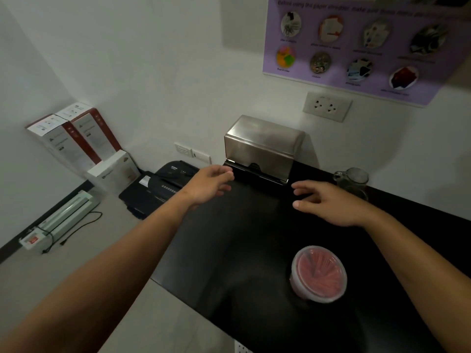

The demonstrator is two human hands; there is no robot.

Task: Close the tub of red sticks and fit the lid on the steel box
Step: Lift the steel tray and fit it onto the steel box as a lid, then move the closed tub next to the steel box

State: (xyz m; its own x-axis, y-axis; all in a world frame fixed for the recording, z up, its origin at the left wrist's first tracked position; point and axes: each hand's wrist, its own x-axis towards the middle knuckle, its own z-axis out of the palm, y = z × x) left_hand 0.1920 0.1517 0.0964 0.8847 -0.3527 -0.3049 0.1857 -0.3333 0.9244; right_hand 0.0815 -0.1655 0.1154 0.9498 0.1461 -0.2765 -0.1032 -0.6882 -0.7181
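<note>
Hands (211,183) (328,202) open, empty, near steel box (260,146)

The counter (242,238) is black, and the round tub (318,273) on it is cloudy clear plastic showing red sticks. The box (260,146) is brushed silver steel against a white wall (153,72), where a lilac poster (356,47) carries rows of round pictures.

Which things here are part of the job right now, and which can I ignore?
Job: tub of red sticks with lid on; steel box at the wall; left hand and right hand, both open, empty.

Ignore: glass jar, shredder, cartons, laminator, poster.
</note>
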